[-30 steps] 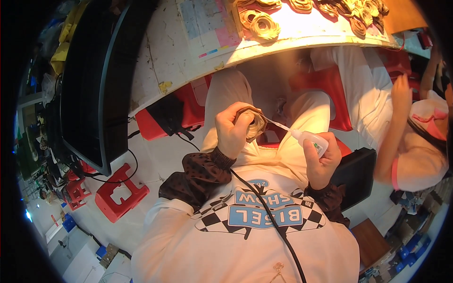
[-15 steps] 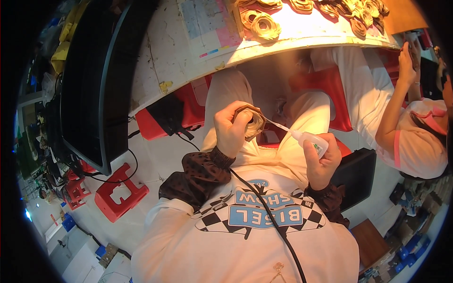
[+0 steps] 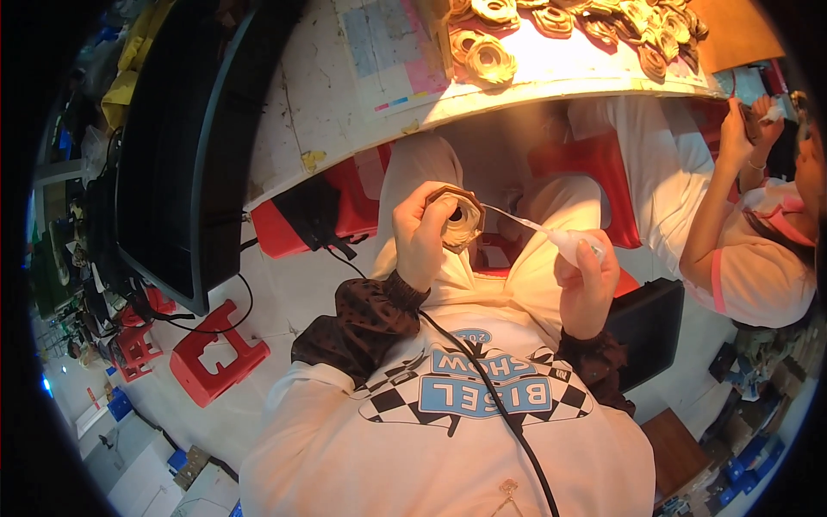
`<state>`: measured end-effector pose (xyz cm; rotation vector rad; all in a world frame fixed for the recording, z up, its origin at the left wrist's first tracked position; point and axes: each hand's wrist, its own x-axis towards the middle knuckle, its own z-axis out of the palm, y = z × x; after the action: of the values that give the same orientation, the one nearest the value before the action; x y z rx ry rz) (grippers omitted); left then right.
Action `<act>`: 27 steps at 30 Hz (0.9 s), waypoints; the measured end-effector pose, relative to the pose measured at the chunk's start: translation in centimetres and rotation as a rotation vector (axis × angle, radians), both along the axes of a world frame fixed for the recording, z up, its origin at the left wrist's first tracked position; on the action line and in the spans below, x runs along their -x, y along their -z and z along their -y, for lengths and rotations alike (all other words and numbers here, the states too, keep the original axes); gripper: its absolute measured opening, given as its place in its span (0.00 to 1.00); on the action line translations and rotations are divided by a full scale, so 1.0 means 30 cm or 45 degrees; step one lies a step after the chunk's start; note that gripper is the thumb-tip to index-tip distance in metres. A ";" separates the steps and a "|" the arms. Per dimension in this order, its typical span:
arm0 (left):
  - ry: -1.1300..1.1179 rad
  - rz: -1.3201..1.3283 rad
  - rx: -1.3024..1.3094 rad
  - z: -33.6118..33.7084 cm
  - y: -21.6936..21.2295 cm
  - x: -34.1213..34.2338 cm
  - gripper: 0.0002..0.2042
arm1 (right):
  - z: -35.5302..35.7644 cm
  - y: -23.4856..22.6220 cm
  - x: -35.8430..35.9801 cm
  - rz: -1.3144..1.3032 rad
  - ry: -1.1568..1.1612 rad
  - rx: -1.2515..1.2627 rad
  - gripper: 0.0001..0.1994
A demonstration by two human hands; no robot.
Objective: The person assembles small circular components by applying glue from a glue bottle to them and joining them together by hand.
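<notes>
Nearest the camera is the person's white T-shirt (image 3: 448, 448) with a blue and checkered printed panel across the chest, and a black cable (image 3: 482, 388) running down over it. Dark ruffled sleeves cover both forearms.

The left hand (image 3: 422, 237) is raised in front of the chest, its grip closed around a tan rolled paper flower (image 3: 459, 220), held with the spiral face turned toward the right hand. The right hand (image 3: 588, 280) has its grip closed around a small white glue bottle (image 3: 570, 244); the bottle's thin nozzle points left and its tip reaches the flower's edge, touching or nearly so.

Below the hands are the person's lap in light trousers and a red plastic stool (image 3: 594, 168) under the desk edge. A second red stool (image 3: 211, 358) lies on the pale floor at the left, near a large black panel (image 3: 185, 146) that leans beside the desk.

Farther off, the white desk (image 3: 345, 112) carries a rectangular printed sheet (image 3: 392, 47) with blue, pink and white blocks, lying flat near its front edge. Beyond it, more tan paper flowers (image 3: 491, 60) lie in a loose pile that spreads toward the desk's far right.

At the right, another person in a white top with pink trim (image 3: 758, 258) sits beside the desk, hands raised around something small that cannot be made out. Blue boxes (image 3: 741, 470) sit on the floor at the lower right.
</notes>
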<state>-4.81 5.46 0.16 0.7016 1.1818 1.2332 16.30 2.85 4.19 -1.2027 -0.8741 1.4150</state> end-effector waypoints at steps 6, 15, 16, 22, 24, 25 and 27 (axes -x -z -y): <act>-0.006 0.328 0.007 0.012 -0.093 0.028 0.15 | -0.099 0.010 0.112 -0.555 -0.217 0.113 0.12; -0.029 0.396 0.066 0.106 -0.137 0.180 0.13 | -0.278 -0.134 0.406 -0.585 -0.636 -0.012 0.17; -0.059 0.373 0.034 0.113 -0.137 0.192 0.14 | -0.302 -0.133 0.427 -0.587 -0.646 -0.009 0.17; -0.197 0.279 0.051 0.133 -0.132 0.242 0.11 | -0.418 -0.108 0.541 -0.459 -0.651 -0.190 0.13; -0.211 0.228 -0.014 0.132 -0.118 0.247 0.10 | -0.467 -0.095 0.572 -0.462 -0.662 -0.202 0.13; -0.212 0.177 -0.084 0.130 -0.111 0.248 0.09 | -0.489 -0.090 0.583 -0.366 -0.621 -0.234 0.13; -0.214 0.168 -0.136 0.126 -0.100 0.255 0.10 | -0.521 -0.082 0.607 -0.250 -0.539 -0.233 0.14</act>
<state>-12.47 1.68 3.17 0.5980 1.0886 1.4698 -1.90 18.49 6.65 -0.7510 -1.1348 1.7128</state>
